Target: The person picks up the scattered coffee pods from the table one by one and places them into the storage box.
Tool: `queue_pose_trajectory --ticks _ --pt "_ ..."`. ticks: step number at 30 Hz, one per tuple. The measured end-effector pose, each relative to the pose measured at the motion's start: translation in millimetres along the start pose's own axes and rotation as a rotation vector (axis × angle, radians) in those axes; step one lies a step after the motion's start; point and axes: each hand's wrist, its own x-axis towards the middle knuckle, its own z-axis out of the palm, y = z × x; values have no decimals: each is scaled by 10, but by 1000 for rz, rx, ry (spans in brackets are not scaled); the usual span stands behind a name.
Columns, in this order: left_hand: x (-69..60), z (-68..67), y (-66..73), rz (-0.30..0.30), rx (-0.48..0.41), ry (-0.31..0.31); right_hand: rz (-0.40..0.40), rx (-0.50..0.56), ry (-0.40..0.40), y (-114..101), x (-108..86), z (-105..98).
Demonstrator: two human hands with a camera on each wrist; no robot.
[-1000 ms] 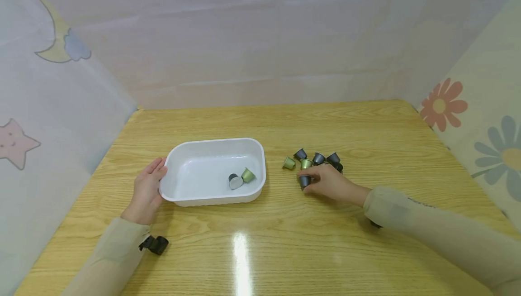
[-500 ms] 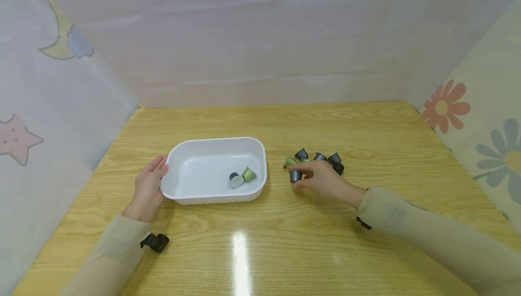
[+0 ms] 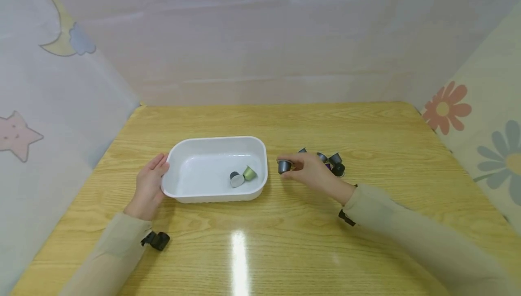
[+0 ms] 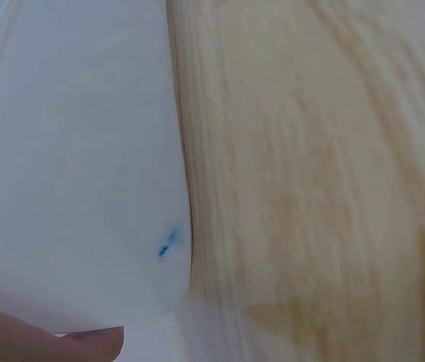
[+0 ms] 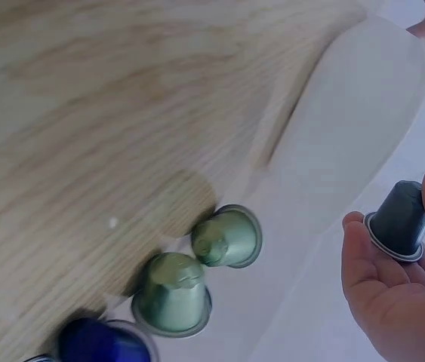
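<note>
My right hand (image 3: pixel 312 174) pinches a dark grey coffee capsule (image 3: pixel 284 166) between thumb and fingers, just right of the white tray (image 3: pixel 215 199). In the right wrist view the same capsule (image 5: pixel 399 220) shows its rim downward. My left hand (image 3: pixel 148 187) rests against the tray's left end, its fingers fairly straight along the outside. A digit (image 4: pixel 91 343) touches the tray's corner in the left wrist view. Inside the tray, at the right, lie a green capsule (image 3: pixel 249 173) and a dark one with a silver lid (image 3: pixel 236 179).
Several loose capsules lie right of the tray, among them a dark one (image 3: pixel 335 158) and a black one (image 3: pixel 338 169). The right wrist view shows two green capsules (image 5: pixel 173 294) and a blue one (image 5: pixel 106 343). Patterned cloth walls (image 3: pixel 260 51) surround the wooden table (image 3: pixel 293 246).
My right hand has carried the dark grey capsule left from the loose capsules, nearer the tray. My left hand keeps its place at the tray's end.
</note>
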Motion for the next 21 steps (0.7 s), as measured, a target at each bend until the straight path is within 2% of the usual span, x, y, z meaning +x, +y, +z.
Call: queue_pose_trajectory --ticks 13,21 --pt "-3 16 18 -10 4 21 25 87 15 -194 155 129" --pt "6 18 23 -17 -1 23 -13 110 21 -303 262 223"
